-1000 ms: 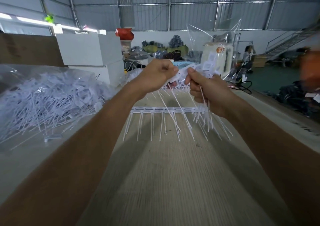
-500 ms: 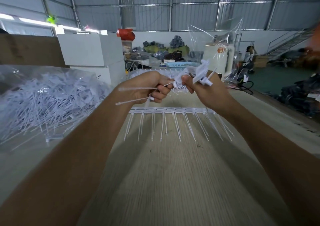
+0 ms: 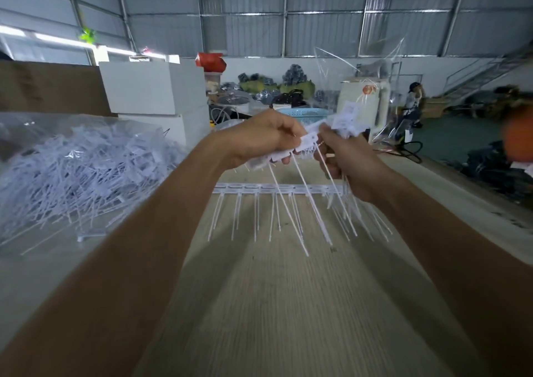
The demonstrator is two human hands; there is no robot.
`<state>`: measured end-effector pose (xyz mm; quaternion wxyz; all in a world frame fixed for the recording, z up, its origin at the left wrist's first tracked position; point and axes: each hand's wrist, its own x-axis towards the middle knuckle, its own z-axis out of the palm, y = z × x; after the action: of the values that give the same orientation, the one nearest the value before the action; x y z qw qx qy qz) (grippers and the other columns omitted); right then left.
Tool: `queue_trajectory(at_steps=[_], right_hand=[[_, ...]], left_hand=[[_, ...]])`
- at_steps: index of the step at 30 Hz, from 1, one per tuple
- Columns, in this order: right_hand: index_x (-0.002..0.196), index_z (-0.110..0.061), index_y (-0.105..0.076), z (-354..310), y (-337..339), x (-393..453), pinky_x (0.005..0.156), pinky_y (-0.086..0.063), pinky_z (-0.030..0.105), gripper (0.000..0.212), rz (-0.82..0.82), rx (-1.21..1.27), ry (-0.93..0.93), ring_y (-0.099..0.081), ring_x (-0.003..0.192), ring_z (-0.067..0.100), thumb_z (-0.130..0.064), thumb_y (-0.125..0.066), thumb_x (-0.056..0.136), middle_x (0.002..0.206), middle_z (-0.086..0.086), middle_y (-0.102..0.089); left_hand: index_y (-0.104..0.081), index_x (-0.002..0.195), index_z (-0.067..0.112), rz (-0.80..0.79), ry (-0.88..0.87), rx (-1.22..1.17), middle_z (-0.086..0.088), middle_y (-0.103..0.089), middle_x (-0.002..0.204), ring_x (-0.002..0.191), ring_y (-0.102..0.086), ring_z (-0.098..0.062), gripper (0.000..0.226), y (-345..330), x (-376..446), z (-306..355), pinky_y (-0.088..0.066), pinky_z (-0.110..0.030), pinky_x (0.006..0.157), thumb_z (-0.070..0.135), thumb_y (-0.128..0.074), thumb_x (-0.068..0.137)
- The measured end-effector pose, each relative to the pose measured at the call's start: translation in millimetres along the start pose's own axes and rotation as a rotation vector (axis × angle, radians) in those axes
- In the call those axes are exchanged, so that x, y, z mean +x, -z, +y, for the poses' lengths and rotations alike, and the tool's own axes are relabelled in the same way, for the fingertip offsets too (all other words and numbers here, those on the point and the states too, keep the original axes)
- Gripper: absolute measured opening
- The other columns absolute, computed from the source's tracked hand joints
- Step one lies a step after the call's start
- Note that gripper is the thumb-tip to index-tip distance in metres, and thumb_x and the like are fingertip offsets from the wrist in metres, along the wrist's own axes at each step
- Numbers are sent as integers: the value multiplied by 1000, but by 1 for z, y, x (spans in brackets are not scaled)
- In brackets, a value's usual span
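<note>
While both hands are raised above the wooden counter [image 3: 288, 304], the left hand [image 3: 259, 138] curls its fingers round one end of a white strip of plastic ties [image 3: 291, 152]. The right hand [image 3: 353, 164] pinches the strip's other end and also clutches a bunch of loose ties [image 3: 347, 118], whose thin tails hang down. A second strip [image 3: 277, 187] lies flat on the counter below the hands. A heap of ties [image 3: 80, 174] in clear plastic sits well off to the left.

held tag strip [image 3: 291, 153] above table [image 3: 288, 304] | flat strip [image 3: 274, 187] behind | loose pile [image 3: 80, 174] left
</note>
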<state>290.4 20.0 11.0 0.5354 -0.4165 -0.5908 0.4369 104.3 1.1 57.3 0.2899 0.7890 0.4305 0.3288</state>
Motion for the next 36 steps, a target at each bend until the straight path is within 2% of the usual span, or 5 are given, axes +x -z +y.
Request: queue_trajectory(at_steps=[7, 17, 27, 32, 36], right_hand=[[76, -17, -61, -9, 2, -5, 42, -28, 21, 52, -140, 66, 0, -34, 44, 8, -68, -62, 85, 54, -7, -42], [73, -18, -55, -6, -1, -3, 48, -18, 28, 34, -21, 114, 71, -27, 47, 12, -37, -59, 101, 56, -3, -36], [79, -18, -61, -7, 4, -6, 45, -31, 20, 23, 52, -11, 201, -44, 49, 6, -32, -65, 98, 60, -6, -56], [84, -2, -63, -9, 0, -6, 60, -37, 23, 38, 41, -246, 397, -47, 61, 9, -36, -60, 100, 76, 5, -64], [85, -19, -55, -8, 10, 2, 69, -45, 33, 23, -11, -620, 617, -49, 66, 7, -1, -56, 99, 74, -9, -51]], left_hand=[[-60, 96, -1, 250, -65, -57, -15, -65, 82, 54, -68, -14, 16, -3, 6, -4, -53, -28, 54, 5, -73, 89], [-70, 101, -3, 345, 82, 73, -5, -70, 85, 66, -58, -5, 43, -8, 16, -10, -43, -21, 60, 39, -57, 100], [-62, 85, 11, 306, 32, -43, 4, -57, 66, 48, -51, -1, 30, -19, 15, -3, -41, -28, 57, 35, -55, 102], [-55, 82, 20, 170, 222, -508, 6, -41, 51, 44, -34, -8, 21, -14, 15, -2, -29, -24, 51, 31, -56, 100], [-43, 71, 21, -22, 318, -641, 7, -28, 51, 48, -20, -10, 31, -3, 7, -6, -24, -22, 45, 29, -54, 99]])
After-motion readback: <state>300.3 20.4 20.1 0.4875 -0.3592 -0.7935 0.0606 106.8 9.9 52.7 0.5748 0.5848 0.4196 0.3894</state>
